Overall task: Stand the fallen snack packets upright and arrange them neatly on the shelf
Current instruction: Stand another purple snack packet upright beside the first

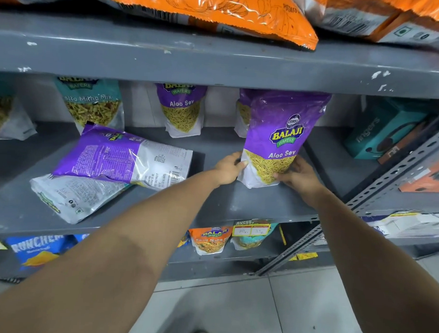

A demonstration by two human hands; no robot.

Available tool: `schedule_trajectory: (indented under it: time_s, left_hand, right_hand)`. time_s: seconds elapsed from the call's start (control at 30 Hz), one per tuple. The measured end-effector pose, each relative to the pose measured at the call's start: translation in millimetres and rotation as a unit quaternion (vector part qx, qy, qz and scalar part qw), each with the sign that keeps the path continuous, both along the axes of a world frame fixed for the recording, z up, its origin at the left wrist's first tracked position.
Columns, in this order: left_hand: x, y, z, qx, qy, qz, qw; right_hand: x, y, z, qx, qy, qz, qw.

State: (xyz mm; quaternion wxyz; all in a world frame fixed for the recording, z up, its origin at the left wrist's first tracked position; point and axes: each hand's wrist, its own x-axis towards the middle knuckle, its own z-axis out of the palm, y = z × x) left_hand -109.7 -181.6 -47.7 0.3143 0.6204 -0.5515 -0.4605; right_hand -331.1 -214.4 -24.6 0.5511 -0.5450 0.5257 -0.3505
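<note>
Both hands close on the base of one purple Aloo Sev packet: the left hand wraps its lower left edge with the thumb on the front, and the right hand presses its fingers against the lower right corner, so each grip is clamped on the packet. The packet stands upright near the front right of the grey shelf, long axis vertical, printed front facing the camera, its top reaching the underside of the shelf above.

To the left, a fallen purple packet lies flat, back side up, long axis running left to right, resting partly over a white packet that also lies flat. Only part of the white packet's print shows and it is hard to read.

Along the back wall stand another Aloo Sev packet and a teal mix packet, both with tops cut off by the shelf above. One more purple packet is mostly hidden behind the held one.
</note>
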Motion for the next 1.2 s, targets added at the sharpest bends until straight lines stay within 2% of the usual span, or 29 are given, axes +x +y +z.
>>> schedule_trajectory:
  time_s: [0.13, 0.3, 0.47, 0.53, 0.6, 0.73, 0.87, 0.97, 1.03, 1.1, 1.17, 1.2]
  left_hand:
    - [5.6, 8.0, 10.3, -0.040, -0.088, 0.044, 0.994]
    - [50.5, 36.6, 33.8, -0.143, -0.144, 0.125, 0.971]
    - [127.9, 80.3, 57.0, -0.254, -0.216, 0.189, 0.924]
    - [165.1, 102.4, 57.2, -0.263, -0.249, 0.242, 0.900]
    - [196.2, 128.3, 52.8, -0.241, -0.260, 0.314, 0.881]
    - [233.1, 179.7, 37.3, -0.210, -0.228, 0.391, 0.867]
    - [229.2, 202.1, 37.0, -0.180, -0.198, 0.392, 0.880]
    - [212.2, 198.5, 44.4, -0.142, -0.220, 0.383, 0.886]
    - [199.9, 195.0, 44.5, -0.065, -0.219, 0.370, 0.901]
    - [184.7, 188.7, 40.2, 0.055, -0.181, 0.319, 0.929]
    - [171.6, 178.8, 32.1, 0.133, -0.097, 0.292, 0.942]
    - [166.9, 172.1, 27.8, 0.138, -0.036, 0.310, 0.940]
  right_hand:
    - [7.5, 9.9, -2.9, -0.012, 0.028, -0.058, 0.998]
    - [21.5, 40.2, -17.5, -0.064, 0.053, -0.173, 0.981]
    - [81.9, 80.3, -27.4, -0.131, 0.077, -0.114, 0.982]
    - [116.2, 83.8, -25.2, -0.165, 0.075, -0.061, 0.982]
    - [150.1, 79.4, -18.4, -0.172, 0.083, -0.003, 0.982]
    - [211.1, 53.4, 0.3, -0.090, 0.122, 0.121, 0.981]
    - [247.5, 33.6, 6.6, -0.046, 0.145, 0.190, 0.970]
    - [254.4, 29.4, 11.8, -0.038, 0.173, 0.245, 0.953]
    - [252.8, 27.7, 12.9, -0.048, 0.190, 0.264, 0.944]
    - [250.0, 28.0, 14.0, -0.040, 0.200, 0.286, 0.936]
    - [246.8, 30.3, 15.9, -0.016, 0.195, 0.297, 0.935]
    - [245.2, 31.3, 17.2, -0.008, 0.196, 0.299, 0.934]
